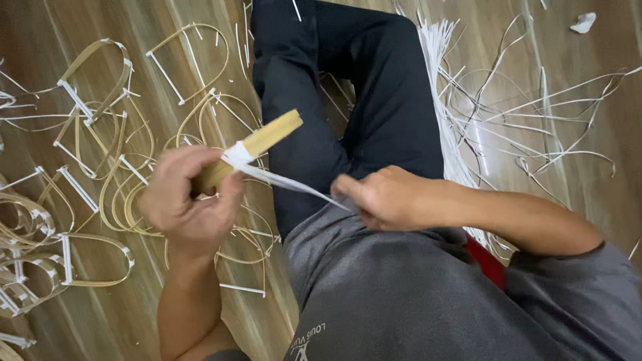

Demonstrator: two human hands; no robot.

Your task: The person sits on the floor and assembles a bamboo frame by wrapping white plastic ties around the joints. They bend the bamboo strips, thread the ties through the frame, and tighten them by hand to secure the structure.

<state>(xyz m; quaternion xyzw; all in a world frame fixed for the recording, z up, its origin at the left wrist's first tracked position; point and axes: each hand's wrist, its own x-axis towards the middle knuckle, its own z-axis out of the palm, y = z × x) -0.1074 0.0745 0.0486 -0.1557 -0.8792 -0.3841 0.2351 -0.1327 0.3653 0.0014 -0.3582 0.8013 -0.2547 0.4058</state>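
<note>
Bamboo sticks [257,144] sit bunched in the left hand [190,200], which is curled tight around their lower end. The bundle tilts up toward 1 o'clock. A white strip [287,182] is wrapped around the sticks just above the fingers. Its loose end runs toward 4 o'clock to the right hand [378,197], which pinches it and pulls it straight. Both hands are near the middle, over the person's dark trousers [348,80] and grey shirt [401,294]. On the wooden floor [134,314] at 9 o'clock lie many bent bamboo loops [100,261] tied with white bands. At 2 o'clock lies a messy pile of loose white strips [508,120]. A small white scrap [583,22] lies far off at 1 o'clock.
</note>
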